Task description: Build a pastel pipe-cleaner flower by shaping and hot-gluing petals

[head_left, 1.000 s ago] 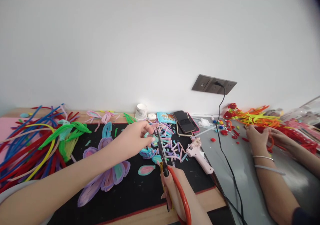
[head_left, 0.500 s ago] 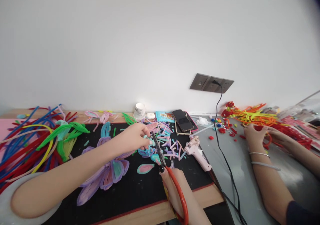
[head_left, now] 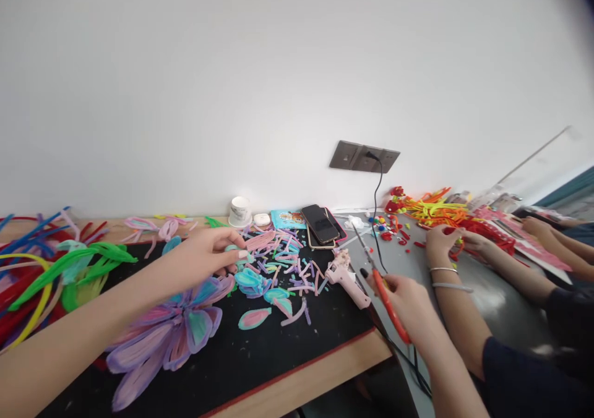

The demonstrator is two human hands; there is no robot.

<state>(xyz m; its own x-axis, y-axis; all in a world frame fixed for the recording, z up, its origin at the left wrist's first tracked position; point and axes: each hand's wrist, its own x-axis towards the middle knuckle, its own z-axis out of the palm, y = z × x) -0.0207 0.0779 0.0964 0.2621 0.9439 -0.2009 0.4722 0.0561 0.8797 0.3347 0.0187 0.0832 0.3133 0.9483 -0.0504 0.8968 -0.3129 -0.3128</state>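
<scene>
Wooden desk [head_left: 334,378] edge nearest me, black mat [head_left: 283,356] on top. Large purple-pink flower [head_left: 169,341] on the mat, nearer me than my left fingers [head_left: 227,258], partly behind that forearm. My right fingers [head_left: 394,282] are wrapped round orange-handled scissors [head_left: 387,303], blades pointing away from me over the grey desk [head_left: 489,310]. Pink petal [head_left: 254,318] with teal rim just on my side of the left fingertips. My left fingers are pinched together on a teal piece [head_left: 249,258]; mostly hidden by them, can't make out its full shape. Cluster of blue-teal petals [head_left: 251,282] just below that pinch. Cut offcuts [head_left: 301,272] scattered between my two hands; pale pink glue gun [head_left: 350,285] just left of my right fingers. Farther off: black phone [head_left: 320,225] between my hands, paper cup [head_left: 240,213] beyond the left fingers. Another person's hands [head_left: 443,242] beyond my right fingers, to the right. Socket panel [head_left: 365,157] on the wall behind, cord plugged in.
</scene>
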